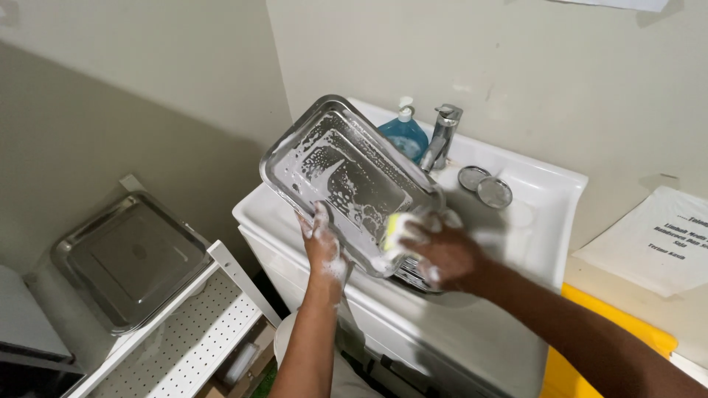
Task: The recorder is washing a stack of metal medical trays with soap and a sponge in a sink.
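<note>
— Two paper sheets show in the head view, yes?

— Yes. One white sheet with dark print (653,239) hangs on the wall at right, above a yellow panel (612,343). Another white sheet's edge (612,4) sits at the top. A blue soap bottle with a white pump (404,133) stands by the faucet (442,136).

— And the tray?

— A rectangular steel tray (343,173), streaked with suds, is tilted up over the white sink (531,214).

— Hands?

— Left hand (322,247), foamy, fingers clamped on the tray's lower edge. Right hand (442,254) has fingers closed on a yellow sponge (394,232) pressed to the tray.

— Anything else?

— A second steel tray (133,258) rests on a white perforated shelf (199,332) at left; two round metal lids (485,186) lie on the sink's ledge.
</note>
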